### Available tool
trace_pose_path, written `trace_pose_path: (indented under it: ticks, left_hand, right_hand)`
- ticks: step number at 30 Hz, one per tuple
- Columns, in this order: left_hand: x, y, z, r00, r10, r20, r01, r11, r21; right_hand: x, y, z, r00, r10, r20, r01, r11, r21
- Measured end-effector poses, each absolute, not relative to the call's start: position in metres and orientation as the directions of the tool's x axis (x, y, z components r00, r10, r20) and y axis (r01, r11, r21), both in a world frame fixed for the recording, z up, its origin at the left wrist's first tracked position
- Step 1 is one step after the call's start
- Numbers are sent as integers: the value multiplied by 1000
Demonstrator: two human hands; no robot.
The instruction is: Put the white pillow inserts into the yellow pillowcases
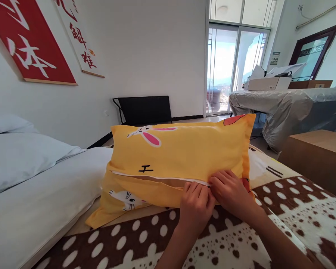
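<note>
Yellow pillow point(184, 151)'s sitting on the patterned blanket point(140, 239), gaping zipper point(159, 178) near-side, probably for easy reach. Left hand point(195, 200) pinches the zipper edge toward its right end, likely steadying it; right hand point(230, 190) pinches just beside. White bedding point(47, 198)'s off left.

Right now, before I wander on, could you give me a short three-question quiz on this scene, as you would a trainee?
1. True or false: the left hand and right hand are at opposite ends of the yellow pillow.
2. On its brown part, the patterned blanket has large dots that are: A) green; B) white; C) red.
3. What colour is the background of the large hanging scroll at far left?

Key: 1. False; they are close together, near its right end. 2. B. 3. Red.
</note>
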State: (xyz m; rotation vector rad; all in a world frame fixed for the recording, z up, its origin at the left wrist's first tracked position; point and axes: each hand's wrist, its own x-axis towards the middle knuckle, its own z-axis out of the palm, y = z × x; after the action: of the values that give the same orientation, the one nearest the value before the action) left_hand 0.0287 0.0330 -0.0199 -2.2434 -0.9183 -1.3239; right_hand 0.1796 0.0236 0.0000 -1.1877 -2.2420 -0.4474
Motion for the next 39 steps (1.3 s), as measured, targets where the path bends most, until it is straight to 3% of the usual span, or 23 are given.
trace_pose_path:
  ticks: [4, 11, 24, 29, 33, 39]
  left_hand:
    - [23, 38, -19, 349, 390, 853, 730, -683, 13]
    - [4, 45, -11, 307, 500, 810, 850, -527, 4]
    - [-17, 50, -4, 429, 629, 648, 762, -637, 113]
    - [-34, 44, -2, 550, 606, 574, 686, -720, 104]
    - [-51, 31, -5, 522, 580, 626, 639, -752, 164]
    - [-57, 19, -21, 459, 410, 788, 558, -823, 103]
  right_hand:
    - [177, 30, -7, -434, 643, 631, 824, 567, -10]
    - [178, 30, -9, -346, 754, 558, 841, 513, -173]
    - [172, 36, -12, -298, 784, 544, 819, 503, -277]
    - [171, 31, -6, -324, 822, 469, 820, 491, -293]
    - [163, 17, -3, -360, 836, 414, 823, 494, -281]
    - [129, -6, 13, -486, 781, 393, 829, 554, -75]
